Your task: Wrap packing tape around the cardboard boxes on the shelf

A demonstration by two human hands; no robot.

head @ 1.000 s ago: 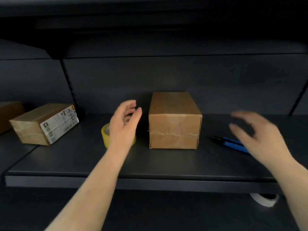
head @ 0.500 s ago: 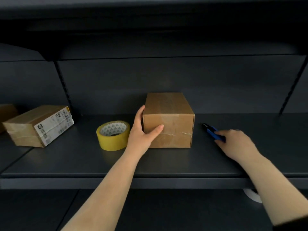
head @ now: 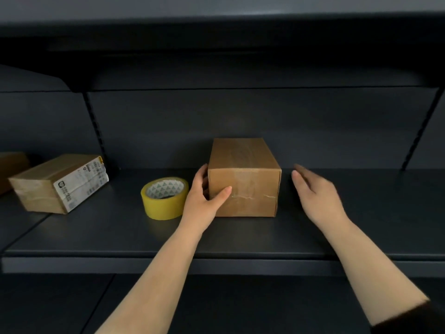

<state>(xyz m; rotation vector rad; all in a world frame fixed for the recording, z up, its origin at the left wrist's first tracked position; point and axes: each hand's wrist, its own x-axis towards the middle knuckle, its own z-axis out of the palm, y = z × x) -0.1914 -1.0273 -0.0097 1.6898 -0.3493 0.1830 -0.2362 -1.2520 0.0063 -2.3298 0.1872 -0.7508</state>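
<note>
A dark grey metal shelf (head: 240, 239) with a dark back panel is filling the view, and the work is happening on its middle board. The left hand (head: 204, 198) is gripping the near left corner of the cardboard box (head: 243, 179), thumb lying on the front face and fingers going round the left side; it is keeping the same hold as half a second ago. The right hand (head: 317, 196) is now hanging just beside the right side of the box, fingers straight and holding nothing, not touching it. A moment earlier this hand was resting on a blue cutter further right; the cutter is no longer showing, maybe hidden behind the hand. I judge the person is getting ready to take the box with both hands. The yellow tape roll (head: 165, 198) is lying flat just left of the left hand, untouched, so wrapping is not yet started. A second box with a label (head: 60, 182) is sitting well apart on the left
</note>
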